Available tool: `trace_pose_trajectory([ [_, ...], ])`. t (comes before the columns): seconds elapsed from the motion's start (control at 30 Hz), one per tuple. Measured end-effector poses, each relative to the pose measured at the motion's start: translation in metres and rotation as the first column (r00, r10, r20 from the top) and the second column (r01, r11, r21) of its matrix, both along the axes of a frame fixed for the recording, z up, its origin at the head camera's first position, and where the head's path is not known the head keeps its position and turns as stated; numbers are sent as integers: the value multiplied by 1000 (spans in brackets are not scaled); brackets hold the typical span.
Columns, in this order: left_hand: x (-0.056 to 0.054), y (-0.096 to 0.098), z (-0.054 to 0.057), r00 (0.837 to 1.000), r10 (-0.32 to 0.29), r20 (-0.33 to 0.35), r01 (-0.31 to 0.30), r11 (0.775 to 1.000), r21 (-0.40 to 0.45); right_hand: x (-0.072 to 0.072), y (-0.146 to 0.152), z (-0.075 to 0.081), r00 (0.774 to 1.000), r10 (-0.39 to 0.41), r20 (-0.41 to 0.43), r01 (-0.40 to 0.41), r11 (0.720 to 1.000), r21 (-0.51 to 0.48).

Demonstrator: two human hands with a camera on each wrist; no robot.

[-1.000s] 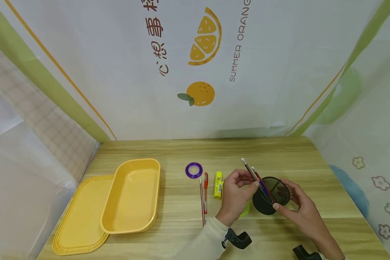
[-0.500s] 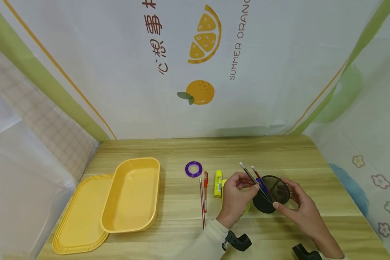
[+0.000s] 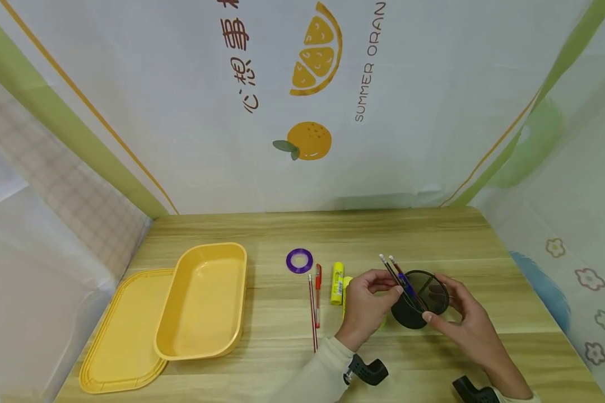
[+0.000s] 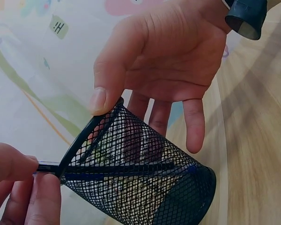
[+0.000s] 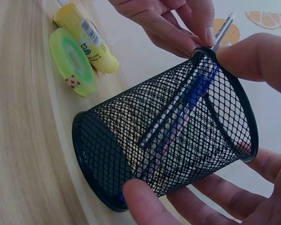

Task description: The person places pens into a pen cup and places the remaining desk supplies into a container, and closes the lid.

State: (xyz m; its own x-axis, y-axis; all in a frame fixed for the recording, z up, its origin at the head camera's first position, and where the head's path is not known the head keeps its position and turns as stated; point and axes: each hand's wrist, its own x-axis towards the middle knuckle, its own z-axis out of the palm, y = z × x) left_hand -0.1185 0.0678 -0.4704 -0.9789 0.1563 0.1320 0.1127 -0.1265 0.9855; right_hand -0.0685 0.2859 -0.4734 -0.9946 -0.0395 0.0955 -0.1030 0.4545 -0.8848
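My right hand (image 3: 466, 322) holds a black mesh pen holder (image 3: 408, 318) by its rim, thumb over the edge and fingers behind. The holder leans, its mouth turned up and toward me. My left hand (image 3: 367, 307) pinches a dark pencil (image 3: 389, 267) with a white eraser end; its lower part is inside the holder, visible through the mesh in the left wrist view. A second, reddish pencil (image 3: 395, 263) and a blue pen (image 5: 196, 89) also stand in the holder. A lime-green tape roll (image 5: 61, 51) lies partly hidden behind my left hand in the head view.
Left of my hands lie a yellow glue stick (image 3: 337, 283), a red pen (image 3: 318, 294), a striped pencil (image 3: 312, 313) and a purple tape roll (image 3: 288, 261). Further left, a yellow tray (image 3: 243, 291) overlaps its flat yellow lid (image 3: 116, 341). A printed cloth (image 3: 408, 140) hangs behind the table.
The dark pencil in my left hand has slid lower into the pen holder, its eraser end now beside the reddish pencil's. My right hand keeps its hold on the rim.
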Motion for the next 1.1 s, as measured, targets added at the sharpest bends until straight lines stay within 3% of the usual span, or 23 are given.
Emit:
trace_pose_trajectory([
  [0.17, 1, -2, 1, 1000, -2, -9, 2, 1000, -21, 0, 0, 0, 1000, -6, -13, 7, 1000, 6],
  [0.57, 1, -8, 2, 1000, -16, 9, 16, 999, 34, 0, 1, -2, 1000, -9, -18, 9, 1000, -5],
  [1.1, -2, -37, 2, 998, 59, 34, -59, 998, -1, 0, 1, 0, 1000, -3, 17, 3, 1000, 29],
])
